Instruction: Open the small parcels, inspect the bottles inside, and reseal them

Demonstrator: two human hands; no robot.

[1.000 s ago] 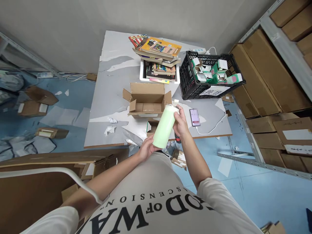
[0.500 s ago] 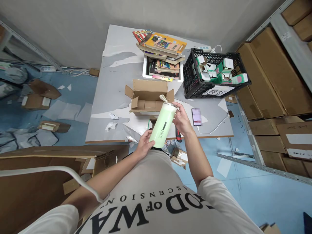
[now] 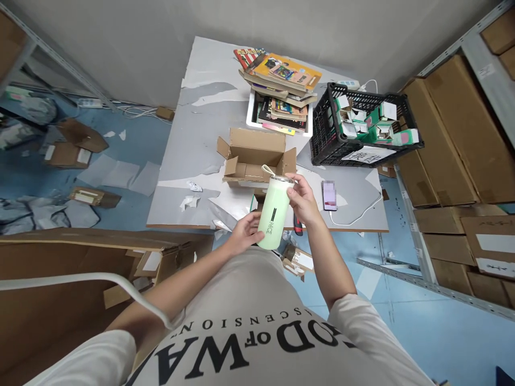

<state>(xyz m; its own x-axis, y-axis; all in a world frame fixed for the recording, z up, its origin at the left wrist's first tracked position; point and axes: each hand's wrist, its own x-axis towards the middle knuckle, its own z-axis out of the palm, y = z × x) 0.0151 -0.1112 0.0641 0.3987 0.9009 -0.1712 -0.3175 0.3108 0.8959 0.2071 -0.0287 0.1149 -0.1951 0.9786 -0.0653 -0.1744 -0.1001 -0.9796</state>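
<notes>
A pale green water bottle (image 3: 274, 217) with a white strap loop at its capped end is held between both my hands, over the table's front edge. My left hand (image 3: 246, 234) grips its lower end, with the thumb across the front. On the other side, my right hand (image 3: 302, 197) holds the upper end just below the cap. Behind the bottle lies an open cardboard box (image 3: 257, 155) with its flaps spread. Part of a small green-edged box (image 3: 257, 200) shows behind the bottle, and the rest is hidden.
On the table (image 3: 181, 161) are a white bin (image 3: 257, 124) of books (image 3: 281, 75), a black crate (image 3: 328, 153) of green-white boxes, a phone (image 3: 329, 195) on a cable, a red-black tool (image 3: 298, 225) and crumpled paper (image 3: 190, 202). A large carton (image 3: 60, 321) stands front left.
The view has shifted slightly, so the table sits a little farther right. The bottle has turned to stand more upright, with both hands still on it.
</notes>
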